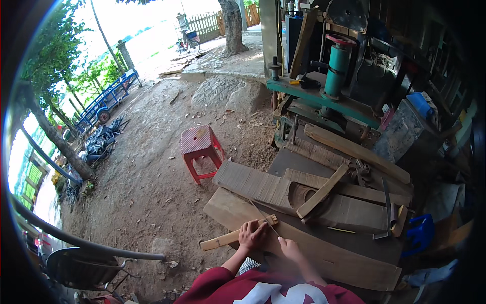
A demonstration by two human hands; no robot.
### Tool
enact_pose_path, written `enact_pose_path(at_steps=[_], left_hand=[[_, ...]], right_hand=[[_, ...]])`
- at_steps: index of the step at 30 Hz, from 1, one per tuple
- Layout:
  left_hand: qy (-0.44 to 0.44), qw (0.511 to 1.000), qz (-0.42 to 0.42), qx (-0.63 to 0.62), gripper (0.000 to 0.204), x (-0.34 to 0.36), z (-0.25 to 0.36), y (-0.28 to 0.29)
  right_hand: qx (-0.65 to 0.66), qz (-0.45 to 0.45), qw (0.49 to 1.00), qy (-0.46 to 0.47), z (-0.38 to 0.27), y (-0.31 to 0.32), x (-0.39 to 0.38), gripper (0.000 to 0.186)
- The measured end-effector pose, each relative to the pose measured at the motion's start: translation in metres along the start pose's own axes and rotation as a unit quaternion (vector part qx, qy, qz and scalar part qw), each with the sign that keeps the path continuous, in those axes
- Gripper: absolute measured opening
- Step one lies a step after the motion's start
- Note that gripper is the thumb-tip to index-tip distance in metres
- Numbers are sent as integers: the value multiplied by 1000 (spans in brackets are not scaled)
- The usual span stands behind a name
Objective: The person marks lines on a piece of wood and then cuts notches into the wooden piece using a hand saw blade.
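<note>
And here, on the broad plank (pixel 329 258), a narrow wooden strip (pixel 218 241) is being pinned by the left hand (pixel 253 234), fingers bent over the wood, the strip's left end left jutting past the plank's edge! A thin, straight tool (pixel 261 214) is gripped at its near end by the right hand (pixel 290 248), closed above the plank, and is held slantwise across the strip, just beside the left hand; whether the wood is touched by it cannot be told. Beyond the plank's right half, a yellow stick (pixel 340 230) and a metal square (pixel 389 210) are seen lying; beyond its left end, a red stool (pixel 196 139) is planted on the dirt ground (pixel 152 202)
</note>
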State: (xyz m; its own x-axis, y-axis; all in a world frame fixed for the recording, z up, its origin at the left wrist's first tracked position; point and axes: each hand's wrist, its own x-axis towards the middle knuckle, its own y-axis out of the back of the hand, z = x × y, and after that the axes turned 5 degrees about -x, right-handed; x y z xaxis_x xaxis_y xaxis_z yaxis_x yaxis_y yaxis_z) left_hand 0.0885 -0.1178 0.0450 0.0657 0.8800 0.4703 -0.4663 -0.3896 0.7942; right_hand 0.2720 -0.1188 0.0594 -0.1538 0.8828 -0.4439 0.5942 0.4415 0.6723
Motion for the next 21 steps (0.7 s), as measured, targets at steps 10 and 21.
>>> enact_pose_path(at_steps=[10, 21], left_hand=[[2, 1000, -13, 14, 38, 0, -1, 3], [-1, 1000, 16, 11, 34, 2, 3, 3]], right_hand=[[108, -71, 991, -40, -2, 8, -1, 58], [313, -182, 928, -87, 10, 18, 2, 53]])
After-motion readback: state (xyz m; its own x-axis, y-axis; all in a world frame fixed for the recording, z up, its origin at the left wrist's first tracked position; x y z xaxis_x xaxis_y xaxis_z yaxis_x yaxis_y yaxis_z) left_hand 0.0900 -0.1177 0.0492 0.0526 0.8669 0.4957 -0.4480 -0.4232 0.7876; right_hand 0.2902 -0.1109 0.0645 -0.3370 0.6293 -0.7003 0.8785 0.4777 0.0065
